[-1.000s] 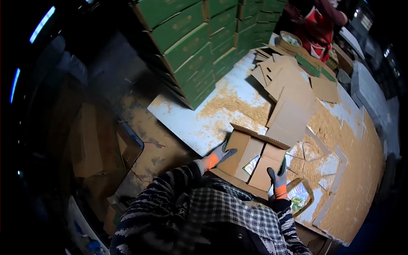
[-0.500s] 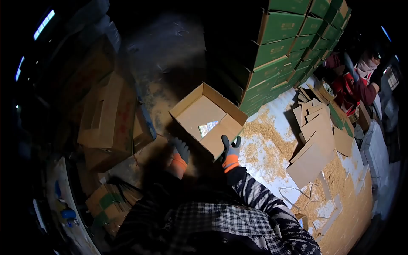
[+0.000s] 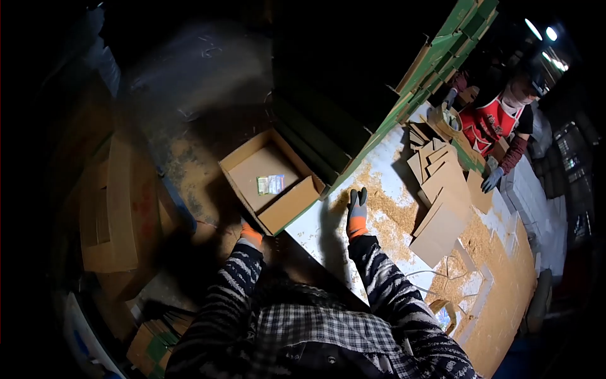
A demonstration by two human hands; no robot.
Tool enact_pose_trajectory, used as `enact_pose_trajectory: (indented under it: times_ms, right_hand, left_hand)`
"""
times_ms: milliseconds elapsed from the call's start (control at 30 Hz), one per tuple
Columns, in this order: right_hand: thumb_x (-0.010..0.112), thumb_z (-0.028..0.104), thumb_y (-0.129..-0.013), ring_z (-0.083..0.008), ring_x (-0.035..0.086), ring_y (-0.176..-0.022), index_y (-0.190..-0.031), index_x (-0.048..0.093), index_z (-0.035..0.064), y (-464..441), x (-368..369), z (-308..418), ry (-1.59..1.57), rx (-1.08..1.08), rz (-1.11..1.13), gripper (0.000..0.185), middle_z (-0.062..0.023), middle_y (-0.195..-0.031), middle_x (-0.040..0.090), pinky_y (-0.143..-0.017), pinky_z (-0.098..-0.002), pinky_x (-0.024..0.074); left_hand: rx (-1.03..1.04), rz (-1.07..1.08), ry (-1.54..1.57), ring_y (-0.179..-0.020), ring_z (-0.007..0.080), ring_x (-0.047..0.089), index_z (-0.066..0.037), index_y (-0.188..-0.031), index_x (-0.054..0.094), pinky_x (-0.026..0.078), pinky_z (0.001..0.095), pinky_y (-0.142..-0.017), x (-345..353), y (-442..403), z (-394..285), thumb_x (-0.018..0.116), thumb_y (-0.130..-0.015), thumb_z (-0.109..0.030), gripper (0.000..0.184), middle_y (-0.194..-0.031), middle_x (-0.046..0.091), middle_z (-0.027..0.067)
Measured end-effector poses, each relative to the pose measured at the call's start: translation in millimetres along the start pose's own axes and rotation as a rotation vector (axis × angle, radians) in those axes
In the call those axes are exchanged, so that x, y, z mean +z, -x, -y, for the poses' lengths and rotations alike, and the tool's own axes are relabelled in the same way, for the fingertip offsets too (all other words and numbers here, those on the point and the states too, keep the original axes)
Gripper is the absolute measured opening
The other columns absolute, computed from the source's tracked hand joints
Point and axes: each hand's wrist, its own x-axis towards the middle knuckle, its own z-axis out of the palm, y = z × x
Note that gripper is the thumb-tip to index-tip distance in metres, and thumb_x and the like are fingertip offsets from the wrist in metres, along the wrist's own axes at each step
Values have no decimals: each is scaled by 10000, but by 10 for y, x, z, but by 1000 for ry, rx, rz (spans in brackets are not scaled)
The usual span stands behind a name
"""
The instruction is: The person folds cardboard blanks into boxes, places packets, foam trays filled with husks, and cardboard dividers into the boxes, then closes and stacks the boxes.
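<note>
A shallow open cardboard box [image 3: 293, 205] sits tilted in view by the table's near-left corner. Inside it lies a small printed packet or card [image 3: 271, 184]. My left hand [image 3: 250, 234], in a grey glove with an orange cuff, is at the box's near-left side; its fingers are hidden behind the box wall. My right hand [image 3: 357, 211], gloved the same way, is apart from the box on its right. Its fingers are stretched out over the table, with nothing in them.
The white table [image 3: 306, 230] carries wood shavings [image 3: 391, 211] and a pile of flat cardboard pieces [image 3: 442, 208]. Stacked green boxes [image 3: 435, 69] rise at its far side. Larger cartons [image 3: 113, 208] stand at left. A co-worker in a red apron [image 3: 492, 123] is at far right.
My right hand has come off the box and moved right over the table. My left hand has reached the box's near-left side. The view has shifted, showing more of the co-worker.
</note>
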Motion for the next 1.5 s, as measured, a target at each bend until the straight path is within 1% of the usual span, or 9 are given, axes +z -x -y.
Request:
enact_pose_trajectory:
  times_ms: [167,533,767,933,1033,1267,1400,1467,1500]
  right_hand:
    - [410,641,-946,-205,71,-1476,-1568,116,215,-512,146,313,-173,243,131,809,42,-1617,111,-1132,-494,207]
    - [312,662,-970,-250,570,-1094,-1379,481,66,-950,530,-68,-504,385,121,742,-64,-1240,622,-970,-342,438]
    - [673,49,-826,-395,614,-996,-1379,353,40,-843,395,145,-169,28,143,639,-209,-1097,635,-816,-430,505]
    - [446,621,-936,-266,352,-1375,-1521,234,214,-708,360,600,-318,379,212,744,-102,-1512,358,-1077,-488,327]
    - [410,689,-913,-357,211,-1446,-1558,149,197,-732,234,341,-193,247,156,852,-84,-1610,157,-1123,-505,262]
    - [443,212,-1036,-273,374,-1362,-1476,311,1,452,-185,588,100,-242,158,506,-159,-1510,350,-1115,-361,323]
    - [399,160,-1030,-299,317,-1399,-1470,280,-53,1626,-280,1274,342,-419,527,503,-194,-1521,320,-1155,-387,253]
    - [411,287,-1027,-402,339,-1361,-1443,322,-64,2099,-364,1444,456,-571,759,551,-253,-1491,314,-1126,-461,277]
    - [429,342,-1014,-431,354,-1339,-1404,367,-76,2182,-483,1139,440,-765,1062,575,-282,-1462,338,-1107,-498,292]
  left_hand:
    - [-117,-49,-24,-1399,279,334,-146,-1481,353,245,468,-1159,-32,-49,146,318,-992,-501,605,-1516,378,88]
    - [-187,-133,-55,-1389,294,347,-156,-1472,368,255,486,-1149,-30,41,225,321,-956,-586,673,-1495,407,90]
    - [-195,-167,-43,-1382,304,355,-163,-1467,378,261,498,-1142,7,28,248,323,-934,-640,718,-1481,425,91]
    - [-183,-231,-33,-1377,311,361,-167,-1463,384,265,506,-1137,-16,94,170,325,-918,-679,750,-1472,437,92]
    - [-175,-285,-22,-1374,316,365,-170,-1461,388,268,511,-1134,-18,136,113,326,-908,-702,770,-1466,445,93]
    - [-128,-418,98,-1367,326,373,-176,-1455,398,274,523,-1127,-426,570,-23,328,-885,-756,816,-1452,463,94]
    - [125,-344,-282,-799,120,510,-128,-1160,596,451,302,-755,-1045,1978,10,424,-1003,-466,410,-1100,623,-9]
    - [888,-534,-1548,-1042,266,618,-88,-1102,678,452,386,-912,-2867,1895,770,474,-961,-468,454,-1136,677,135]
    - [293,-601,-1509,-1100,294,601,-63,-1237,616,446,385,-984,-2634,3449,539,513,-980,-344,394,-1195,643,152]
